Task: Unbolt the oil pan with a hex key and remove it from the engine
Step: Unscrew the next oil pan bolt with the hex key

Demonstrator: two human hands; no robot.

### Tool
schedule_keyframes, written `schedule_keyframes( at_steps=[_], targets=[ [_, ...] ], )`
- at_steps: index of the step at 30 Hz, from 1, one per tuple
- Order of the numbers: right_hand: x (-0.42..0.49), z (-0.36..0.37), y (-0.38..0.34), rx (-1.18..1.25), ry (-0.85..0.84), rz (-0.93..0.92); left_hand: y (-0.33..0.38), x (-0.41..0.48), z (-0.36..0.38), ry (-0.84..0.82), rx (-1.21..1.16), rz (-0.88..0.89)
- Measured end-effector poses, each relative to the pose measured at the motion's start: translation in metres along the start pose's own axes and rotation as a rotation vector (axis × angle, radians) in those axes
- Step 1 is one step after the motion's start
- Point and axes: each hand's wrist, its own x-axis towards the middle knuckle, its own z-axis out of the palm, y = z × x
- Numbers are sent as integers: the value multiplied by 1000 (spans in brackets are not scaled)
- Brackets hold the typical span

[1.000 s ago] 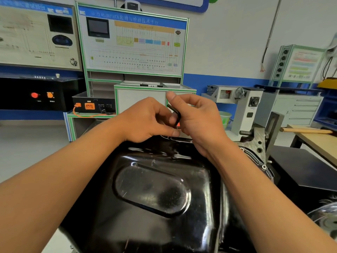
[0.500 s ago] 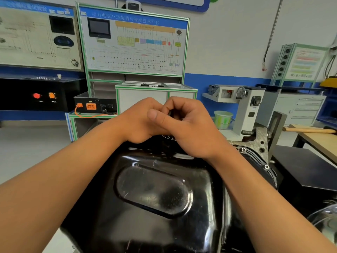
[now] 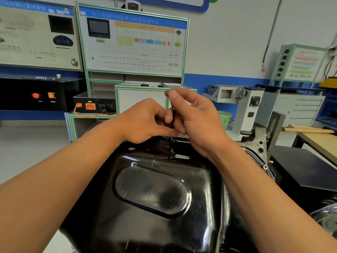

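Hex key (image 3: 172,115) stands upright above the oil pan (image 3: 155,190), pinched between left hand (image 3: 145,121) and right hand (image 3: 197,121).

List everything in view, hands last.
glossy black steel oil pan: 1, black, centre foreground
thin black metal hex key: 1, black, upright at pan's far edge
grey metal engine flange: 1, grey, right of pan
green-framed white training board: 1, white, background centre
black box with orange sockets: 1, black, shelf at left
pale green plastic bucket: 1, green, background, right of board
left hand: 1, pinches key's lower end
right hand: 1, grips key's upper part
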Motion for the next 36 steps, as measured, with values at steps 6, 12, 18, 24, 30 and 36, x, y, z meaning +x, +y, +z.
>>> schedule_keyframes(
  at_steps=[6, 12, 18, 24, 30, 36],
  targets=[
    [-8, 3, -2, -206, -119, -198, 1, 0, -2, -41, 12, 19],
    [-11, 3, -6, -251, -173, -156, 3, 0, -4, -80, 69, -29],
    [-10, 3, -5, -196, -118, -132, 3, 1, -2, -3, 38, -53],
    [-9, 0, -1, -85, -113, -108, -1, 0, -3, 5, 41, -40],
    [-7, 0, 1, -84, -113, -118, -2, 2, -3, 47, 44, -19],
    [-3, 0, -2, -7, 4, -27, -1, 1, -1, 11, 30, -34]
  ],
)
